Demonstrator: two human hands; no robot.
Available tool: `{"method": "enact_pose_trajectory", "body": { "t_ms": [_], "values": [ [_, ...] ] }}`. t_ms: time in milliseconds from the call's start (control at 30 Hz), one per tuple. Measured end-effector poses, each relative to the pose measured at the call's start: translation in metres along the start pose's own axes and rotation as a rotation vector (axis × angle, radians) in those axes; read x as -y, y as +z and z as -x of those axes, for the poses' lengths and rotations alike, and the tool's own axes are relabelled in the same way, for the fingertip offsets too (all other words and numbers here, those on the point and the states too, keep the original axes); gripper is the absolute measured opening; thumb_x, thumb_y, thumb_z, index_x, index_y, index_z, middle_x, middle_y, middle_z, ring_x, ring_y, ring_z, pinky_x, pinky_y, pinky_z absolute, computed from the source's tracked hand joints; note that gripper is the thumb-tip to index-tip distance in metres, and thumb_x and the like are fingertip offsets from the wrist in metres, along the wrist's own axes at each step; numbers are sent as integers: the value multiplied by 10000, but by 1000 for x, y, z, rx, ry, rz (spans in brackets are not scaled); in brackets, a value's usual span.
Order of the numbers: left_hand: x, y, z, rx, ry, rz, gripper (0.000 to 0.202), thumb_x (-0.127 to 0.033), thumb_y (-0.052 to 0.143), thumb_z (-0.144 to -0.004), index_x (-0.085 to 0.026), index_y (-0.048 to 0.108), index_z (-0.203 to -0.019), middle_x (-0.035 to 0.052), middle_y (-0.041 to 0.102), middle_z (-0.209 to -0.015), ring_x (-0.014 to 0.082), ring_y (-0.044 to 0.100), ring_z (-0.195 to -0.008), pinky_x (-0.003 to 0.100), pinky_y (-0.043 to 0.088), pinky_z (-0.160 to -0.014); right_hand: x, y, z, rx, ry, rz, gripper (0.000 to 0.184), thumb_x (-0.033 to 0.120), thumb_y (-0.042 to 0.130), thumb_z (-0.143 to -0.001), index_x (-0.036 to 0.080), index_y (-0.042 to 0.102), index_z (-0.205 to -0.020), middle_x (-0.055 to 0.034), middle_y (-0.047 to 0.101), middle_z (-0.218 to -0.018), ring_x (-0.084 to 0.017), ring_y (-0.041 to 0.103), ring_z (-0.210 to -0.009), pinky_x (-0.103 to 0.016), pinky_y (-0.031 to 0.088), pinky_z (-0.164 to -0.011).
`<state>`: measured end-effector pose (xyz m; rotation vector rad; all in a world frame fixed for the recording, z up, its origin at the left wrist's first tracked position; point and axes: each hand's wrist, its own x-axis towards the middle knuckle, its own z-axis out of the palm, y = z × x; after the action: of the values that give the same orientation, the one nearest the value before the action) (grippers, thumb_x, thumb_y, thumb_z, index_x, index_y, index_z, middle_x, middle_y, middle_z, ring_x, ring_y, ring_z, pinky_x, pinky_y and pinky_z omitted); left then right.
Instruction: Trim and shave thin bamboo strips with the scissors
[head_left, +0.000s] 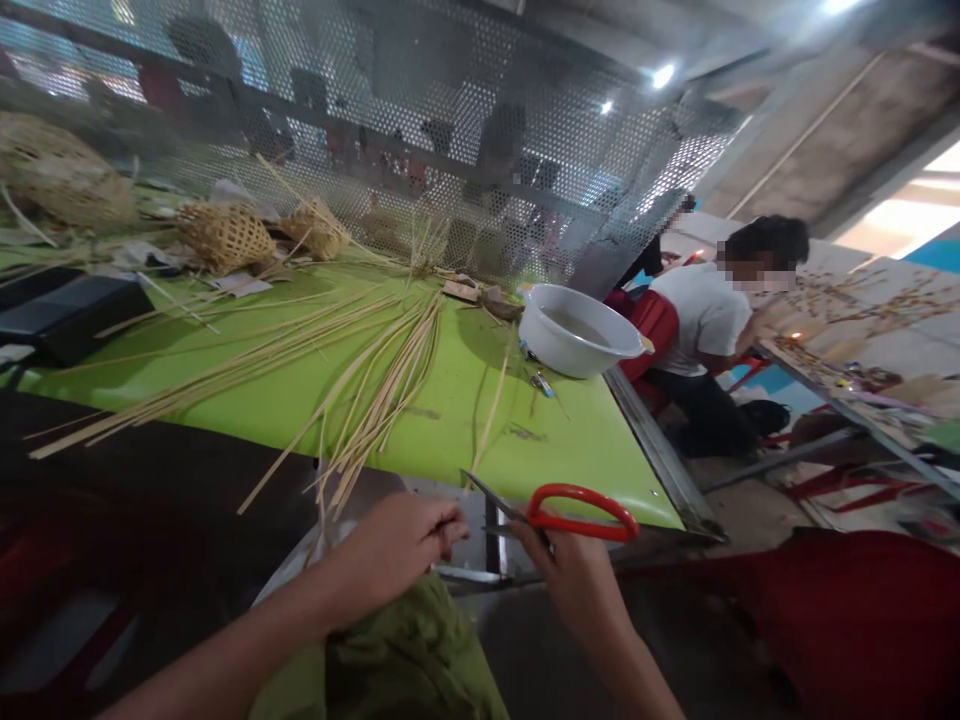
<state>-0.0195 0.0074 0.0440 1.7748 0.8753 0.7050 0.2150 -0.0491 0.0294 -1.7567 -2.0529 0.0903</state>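
My right hand (581, 575) grips a pair of scissors (538, 517) with red loop handles. Their dark blades are parted and point left, towards my other hand. Just left of the blade tips is my left hand (409, 540), its fingers curled closed. Whatever lies between those fingers, if anything, is too small to make out. Both hands are in front of the near edge of a green-covered table (450, 430), above my lap. Long bamboo strips (394, 385) hang over that edge beside my left hand. A single thin strip (495, 405) lies beyond the scissors.
A white basin (577, 340) of liquid stands at the table's right, with a small metal tool (541, 383) before it. Woven baskets (225, 237) and a black box (71, 315) are at left. A perforated metal screen (420, 100) rises behind. Another person (701, 320) sits at right.
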Motion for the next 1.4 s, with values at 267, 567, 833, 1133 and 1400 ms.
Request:
{"method": "enact_pose_trajectory", "body": {
  "t_ms": [267,567,833,1133,1400],
  "values": [
    [-29,-31,-86,114,481,-891,284,-69,543,-799,-235,692,-975,102,660,-1081,264,526,-1024,350,342,-817,-2,-6,10,-23,67,-136,301,399,443,-937,186,640,-856,-52,661,-750,-199,629,-689,-267,455,-618],
    [-18,-32,-137,224,947,-1248,133,-78,602,-810,-202,616,-765,51,675,-805,190,559,-853,331,335,-804,-30,-2,47,-153,232,-322,422,507,463,-906,163,692,-826,-56,670,-660,-195,618,-598,-253,471,-580],
    [-28,-25,-158,343,1131,-1381,194,-70,610,-793,-229,594,-682,7,639,-626,183,553,-733,326,317,-715,-36,-6,62,-261,381,-401,510,621,509,-829,164,729,-782,-41,642,-584,-170,574,-524,-230,455,-558],
    [-30,-28,-160,362,1171,-1398,133,-99,635,-792,-213,610,-730,20,658,-678,200,555,-723,349,321,-694,-38,-7,74,-298,508,-439,492,618,549,-802,159,726,-820,-32,621,-554,-178,575,-531,-235,441,-538],
    [-32,-35,-156,266,1211,-1321,157,-75,585,-817,-217,600,-753,13,630,-640,175,550,-676,312,352,-690,-42,-2,79,-315,539,-431,481,617,549,-800,167,705,-739,-28,617,-567,-173,578,-551,-231,443,-560]
  ]
}}
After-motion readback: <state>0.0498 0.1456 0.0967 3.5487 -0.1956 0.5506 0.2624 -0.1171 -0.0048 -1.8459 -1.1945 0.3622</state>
